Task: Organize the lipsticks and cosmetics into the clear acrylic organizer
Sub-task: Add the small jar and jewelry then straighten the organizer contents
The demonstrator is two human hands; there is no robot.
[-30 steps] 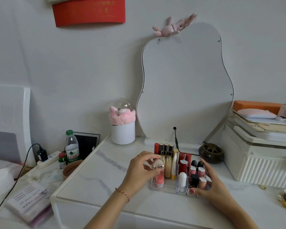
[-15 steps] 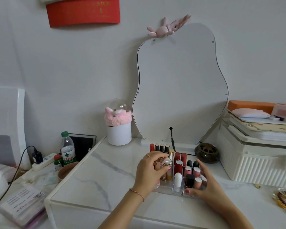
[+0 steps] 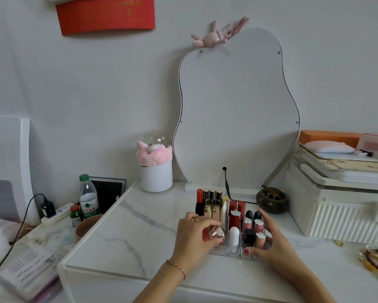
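Head view: left hand [image 3: 192, 235] pinches a rose-gold compact [image 3: 217, 233] over the organizer's [image 3: 234, 251] front-left slot. Right hand [image 3: 269, 241], fingers spread, braces the organizer's right side on the desk [image 3: 140, 232]. Lipsticks [image 3: 234, 215] stand upright, packed tight just beside the compact. Risks: the rounded, glossy compact could slip from the pinch. Forcing it into a snug slot could knock over the white tube [image 3: 234, 236]. If the brace loosens, the light organizer may slide on the slick marble.
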